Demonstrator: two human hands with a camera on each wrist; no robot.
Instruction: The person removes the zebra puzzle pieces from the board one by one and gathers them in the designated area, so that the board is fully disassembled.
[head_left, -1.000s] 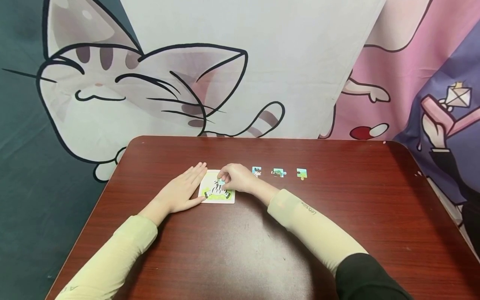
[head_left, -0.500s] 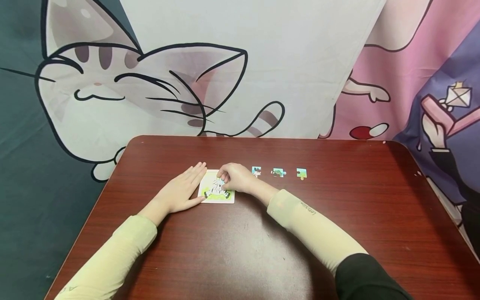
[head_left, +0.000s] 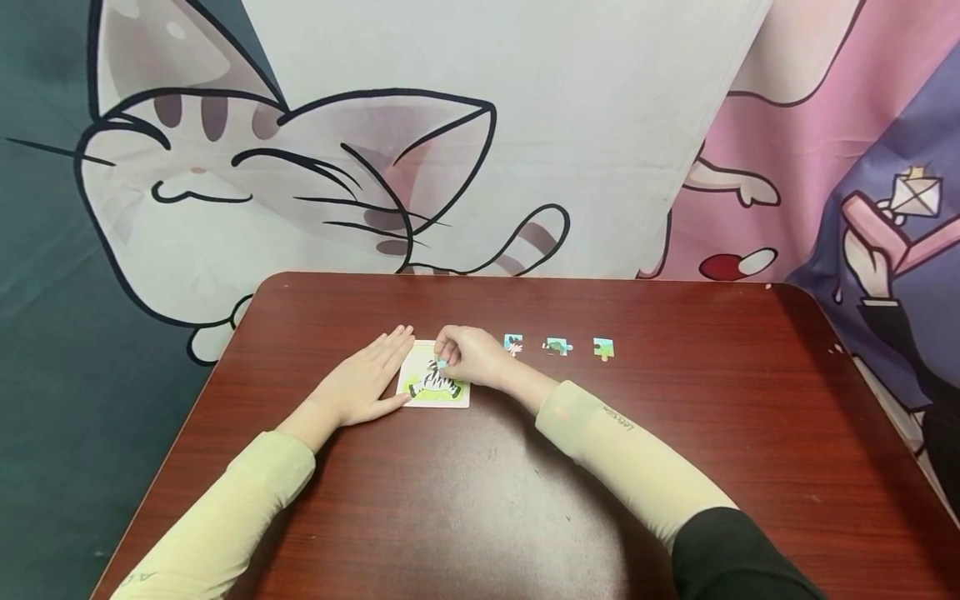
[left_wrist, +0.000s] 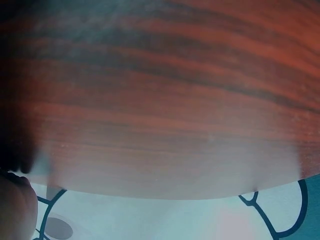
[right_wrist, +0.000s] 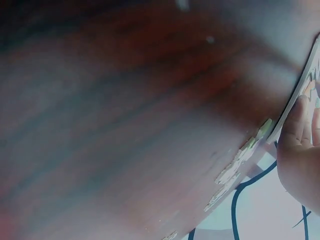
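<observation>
A small square puzzle board (head_left: pixel 418 357) with a zebra picture and a white border lies on the table. My left hand (head_left: pixel 363 379) rests flat along its left side, fingers straight and thumb at the lower left corner. Over the upper right part of the board, my right hand (head_left: pixel 476 357) pinches a small light-blue puzzle piece (head_left: pixel 442 363) between thumb and fingers, close over the picture. The fingers hide part of that piece and the board's upper right corner. In the right wrist view, the right hand (right_wrist: pixel 300 160) shows at the board's edge (right_wrist: pixel 295 97).
Three loose puzzle pieces lie in a row right of the board: one with zebra markings (head_left: pixel 513 342), one blue and green (head_left: pixel 557 345), one green and blue (head_left: pixel 603 348). The brown table (head_left: pixel 525 483) ends at a cartoon-cat cloth (head_left: pixel 585 125) behind.
Both hands stay where they were. The puzzle piece pinched in the right hand shifts its tilt slightly over the board.
</observation>
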